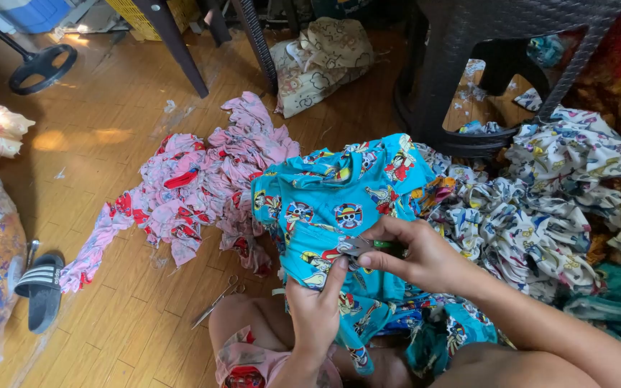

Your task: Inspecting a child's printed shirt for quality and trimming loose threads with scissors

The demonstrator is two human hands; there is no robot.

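While both hands (368, 276) grip the turquoise garment (339, 208), pink clothes (195, 187) and scissors (215, 302) lie beside.

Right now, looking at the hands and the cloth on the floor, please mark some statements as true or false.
1. Both hands hold a turquoise printed garment. True.
2. The right hand pinches a small metal tool with a green part. True.
3. The pink pile of clothes lies on a table. False: it lies on the wooden floor.
4. A black sandal with white stripes is on the floor. True.
5. The left hand is empty. False: it grips the garment.
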